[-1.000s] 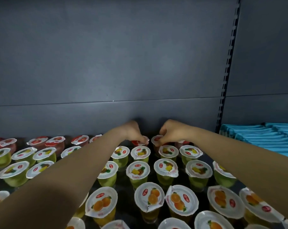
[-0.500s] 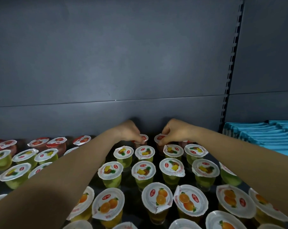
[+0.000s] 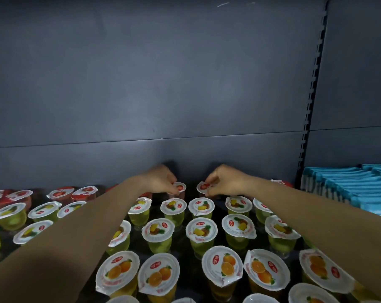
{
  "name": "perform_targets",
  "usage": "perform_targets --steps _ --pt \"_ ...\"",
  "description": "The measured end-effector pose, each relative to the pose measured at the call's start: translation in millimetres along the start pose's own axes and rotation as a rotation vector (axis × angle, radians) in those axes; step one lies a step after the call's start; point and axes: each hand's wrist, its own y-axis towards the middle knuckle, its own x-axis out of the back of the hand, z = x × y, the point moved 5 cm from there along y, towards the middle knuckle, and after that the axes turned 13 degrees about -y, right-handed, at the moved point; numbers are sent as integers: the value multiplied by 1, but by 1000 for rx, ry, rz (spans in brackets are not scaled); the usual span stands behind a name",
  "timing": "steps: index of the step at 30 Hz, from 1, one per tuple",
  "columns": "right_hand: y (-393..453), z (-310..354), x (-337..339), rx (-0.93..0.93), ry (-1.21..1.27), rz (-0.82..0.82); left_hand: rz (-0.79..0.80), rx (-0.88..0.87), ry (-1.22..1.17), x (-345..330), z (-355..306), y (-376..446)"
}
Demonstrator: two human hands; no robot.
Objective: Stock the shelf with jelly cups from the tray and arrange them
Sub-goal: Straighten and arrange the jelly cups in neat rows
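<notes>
Both arms reach over rows of jelly cups to the back of the shelf. My left hand [image 3: 161, 181] pinches the lid edge of a red strawberry cup [image 3: 180, 186] in the back row. My right hand [image 3: 225, 181] pinches the lid of a second red strawberry cup [image 3: 203, 186] just beside it. The two cups stand upright, a small gap apart, close to the back wall. In front of them stand pineapple cups [image 3: 201, 229] with yellow-green jelly, and nearest me orange cups [image 3: 222, 266]. No tray shows.
More red cups [image 3: 60, 193] line the back left. A dark grey back panel [image 3: 154, 95] and a slotted upright [image 3: 311, 95] bound the shelf. Stacked light-blue packets [image 3: 351, 184] fill the neighbouring shelf on the right.
The hands stay at the back row on the two red cups. They have drawn slightly apart, widening the gap between the cups. The camera has shifted a little.
</notes>
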Motion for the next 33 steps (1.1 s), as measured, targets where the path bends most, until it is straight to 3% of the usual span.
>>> perform_targets --steps 6,13,20,26,33 --pt "-13 1 20 22 -70 -40 -54 -35 27 11 -14 -10" --pt "-73 -4 75 28 -404 -263 -171 -259 171 23 -73 -37" --pt "-127 -18 110 -20 -551 -323 -205 -387 211 19 -133 -58" --pt "-147 -50 117 -96 -496 -308 -173 -355 88 -10 -163 -43" --pt "-122 -105 87 -189 -237 -146 -70 -132 -129 -57 -163 17"
